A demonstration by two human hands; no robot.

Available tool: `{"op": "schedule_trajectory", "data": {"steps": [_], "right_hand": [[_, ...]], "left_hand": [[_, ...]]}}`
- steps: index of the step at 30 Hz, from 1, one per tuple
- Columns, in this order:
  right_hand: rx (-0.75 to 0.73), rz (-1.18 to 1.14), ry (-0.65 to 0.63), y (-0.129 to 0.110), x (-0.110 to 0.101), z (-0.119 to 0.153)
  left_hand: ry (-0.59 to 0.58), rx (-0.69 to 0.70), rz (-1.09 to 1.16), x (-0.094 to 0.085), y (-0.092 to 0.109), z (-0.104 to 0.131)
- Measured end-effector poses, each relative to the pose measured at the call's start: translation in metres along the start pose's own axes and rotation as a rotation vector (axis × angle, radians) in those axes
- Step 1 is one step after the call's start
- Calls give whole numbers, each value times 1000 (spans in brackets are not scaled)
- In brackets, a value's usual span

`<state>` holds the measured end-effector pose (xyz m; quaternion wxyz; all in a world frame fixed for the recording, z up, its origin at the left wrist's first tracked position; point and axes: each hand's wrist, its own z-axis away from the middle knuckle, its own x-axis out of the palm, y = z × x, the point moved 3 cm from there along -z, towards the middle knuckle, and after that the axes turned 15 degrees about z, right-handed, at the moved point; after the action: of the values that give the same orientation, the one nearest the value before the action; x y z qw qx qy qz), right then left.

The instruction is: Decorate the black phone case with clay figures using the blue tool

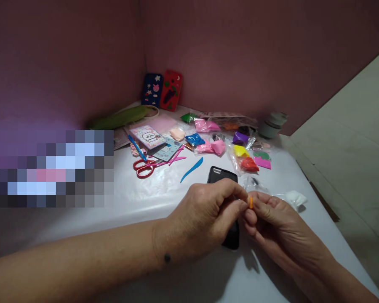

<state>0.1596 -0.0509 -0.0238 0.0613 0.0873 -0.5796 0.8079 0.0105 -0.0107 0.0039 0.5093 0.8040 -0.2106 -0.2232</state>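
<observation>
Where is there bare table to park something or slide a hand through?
The widest bare stretch of table lies between the red scissors and the left forearm. A smaller, shadowed patch lies on the near side of the black phone case, between the forearms. It's crowded beyond the scissors and blue plastic knife: cards and colored packets.

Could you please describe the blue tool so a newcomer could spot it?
On the white table, find the black phone case. The tool lies between it and the red-handled scissors: a slim, bright blue S-curve, unlike the straight blue pen farther left.
</observation>
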Motion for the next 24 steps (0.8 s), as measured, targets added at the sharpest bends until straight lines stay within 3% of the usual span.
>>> {"op": "schedule_trajectory", "data": {"steps": [14, 24], "right_hand": [[33, 36, -1, 3, -4, 0], [193, 78, 75, 13, -6, 10]], "left_hand": [[11, -23, 32, 2, -5, 1], [-83, 189, -87, 4, 5, 5]]}}
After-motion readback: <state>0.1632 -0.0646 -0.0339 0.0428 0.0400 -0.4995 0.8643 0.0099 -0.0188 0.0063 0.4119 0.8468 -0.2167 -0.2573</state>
